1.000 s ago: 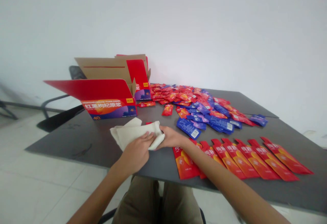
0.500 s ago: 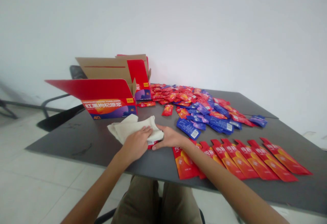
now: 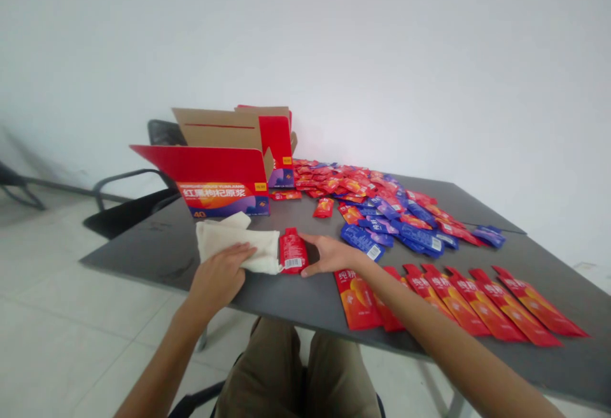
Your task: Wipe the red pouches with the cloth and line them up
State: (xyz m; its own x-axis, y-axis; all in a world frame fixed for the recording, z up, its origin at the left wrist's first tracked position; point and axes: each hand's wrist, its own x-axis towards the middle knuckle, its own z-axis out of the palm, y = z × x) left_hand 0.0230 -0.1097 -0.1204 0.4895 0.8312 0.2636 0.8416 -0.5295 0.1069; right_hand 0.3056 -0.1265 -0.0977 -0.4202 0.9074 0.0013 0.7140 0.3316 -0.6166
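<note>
A folded cream-white cloth [image 3: 214, 243] lies on the table at left centre. My left hand [image 3: 222, 276] is closed on it, fingers pressed over its front part. Immediately right of the cloth, a red pouch [image 3: 292, 251] rests with its printed, barcoded side up and its narrow neck pointing away from me. My right hand [image 3: 329, 254] holds this pouch by its right side, fingertips at the upper corner and thumb at the lower one, with a gap between thumb and fingers. Several red pouches [image 3: 453, 297] form a row beyond my right forearm, front sides up.
A heap of red and blue pouches [image 3: 377, 205] covers the back middle of the grey table [image 3: 147, 256]. Two open cardboard boxes [image 3: 224, 198] stand at the back left. A black chair [image 3: 124, 211] is beyond the table's left side.
My left hand has drawn the cloth leftward off the red pouch, uncovering its barcoded side. My right hand stays at the pouch's right side. The view has shifted slightly.
</note>
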